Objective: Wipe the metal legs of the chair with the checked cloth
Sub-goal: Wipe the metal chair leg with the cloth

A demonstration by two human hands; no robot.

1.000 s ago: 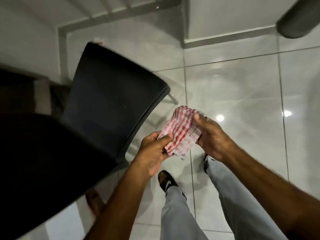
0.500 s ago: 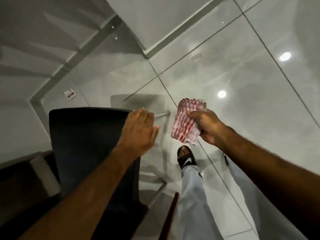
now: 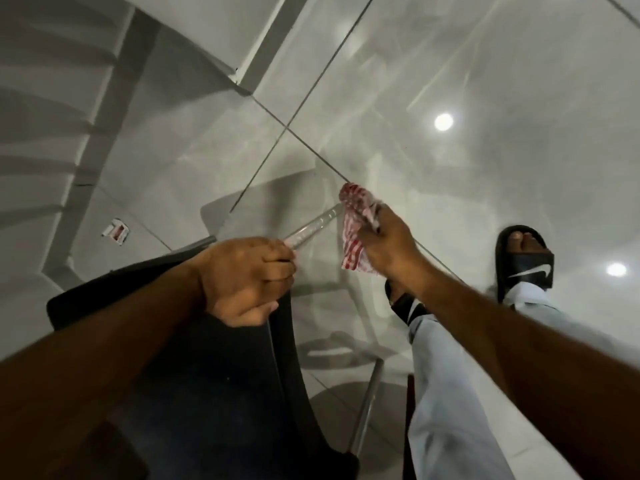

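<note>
The black chair (image 3: 221, 375) is tipped over, its dark seat filling the lower left. One shiny metal leg (image 3: 313, 226) sticks out up and to the right. My left hand (image 3: 246, 278) is closed around the base of that leg, at the seat's edge. My right hand (image 3: 388, 244) holds the red-and-white checked cloth (image 3: 355, 225), bunched up and pressed against the far tip of the same leg. A second metal leg (image 3: 367, 407) runs down along the seat's right side, partly hidden by the seat.
Glossy grey floor tiles (image 3: 485, 168) with ceiling-light reflections lie all around. My feet in black slides (image 3: 524, 261) and pale trousers (image 3: 450, 393) stand right of the chair. White steps (image 3: 45, 133) rise at the left. A small red-and-white wrapper (image 3: 117, 231) lies on the floor.
My left hand went from resting on the seat's edge to gripping the leg. My right hand carried the cloth to the leg's tip. The view has dropped closer to the floor.
</note>
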